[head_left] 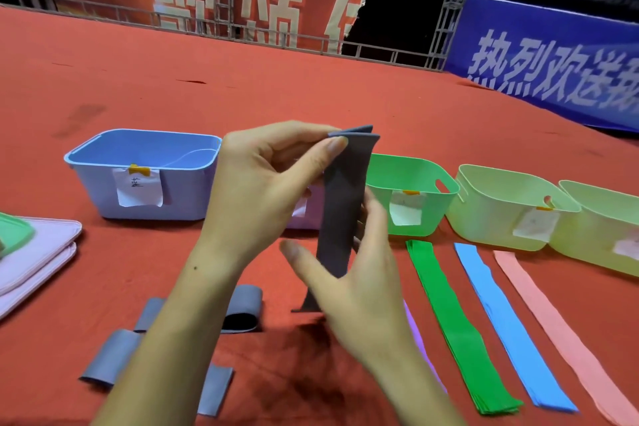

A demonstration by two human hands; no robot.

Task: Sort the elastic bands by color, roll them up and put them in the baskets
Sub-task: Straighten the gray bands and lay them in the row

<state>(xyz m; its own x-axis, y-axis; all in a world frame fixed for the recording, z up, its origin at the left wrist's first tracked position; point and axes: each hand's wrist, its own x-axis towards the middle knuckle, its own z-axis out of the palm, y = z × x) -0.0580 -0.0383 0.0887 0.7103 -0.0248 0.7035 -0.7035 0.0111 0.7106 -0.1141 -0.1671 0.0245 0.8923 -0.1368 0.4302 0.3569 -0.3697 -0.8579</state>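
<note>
A grey elastic band hangs upright in front of me, folded at the top. My left hand pinches its top fold between thumb and fingers. My right hand holds its lower part, fingers curled around it. Several folded grey bands lie on the red cloth near my left forearm. To the right lie flat stacks of green bands, blue bands and pink bands; a purple band shows beside my right wrist. Behind stand a blue basket, a green basket and a pale yellow-green basket.
A second pale yellow-green basket stands at the far right. A purple basket is mostly hidden behind my hands. Stacked pink lids with a green lid on top lie at the left edge. Banners and metal rails stand far behind.
</note>
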